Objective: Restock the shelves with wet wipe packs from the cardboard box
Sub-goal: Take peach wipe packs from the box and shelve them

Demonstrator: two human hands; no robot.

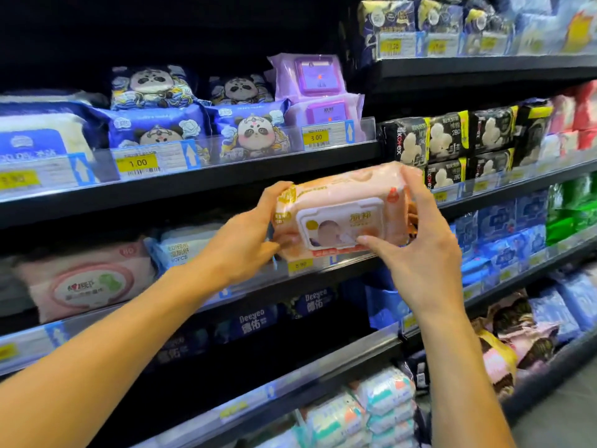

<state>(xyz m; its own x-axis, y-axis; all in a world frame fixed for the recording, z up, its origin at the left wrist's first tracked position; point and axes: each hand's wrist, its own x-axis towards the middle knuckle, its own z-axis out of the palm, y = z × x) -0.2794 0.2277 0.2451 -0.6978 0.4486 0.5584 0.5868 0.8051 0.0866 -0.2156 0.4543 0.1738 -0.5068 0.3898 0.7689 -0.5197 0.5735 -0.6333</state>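
Observation:
A peach-orange wet wipe pack (342, 202) with a white flip lid is held up in front of the shelves, its lid facing me. My left hand (248, 237) grips its left end and my right hand (420, 247) grips its right end and lower edge. The pack hovers at the front edge of the middle shelf (349, 263), above a yellow price tag (300, 265). The cardboard box is not in view.
Purple wipe packs (310, 79) and blue panda packs (252, 130) fill the shelf above. A pink pack (87, 279) and a white-blue pack (181, 247) lie to the left on the middle shelf. Black pad packs (449, 137) fill the unit on the right. Lower shelves hold more packs.

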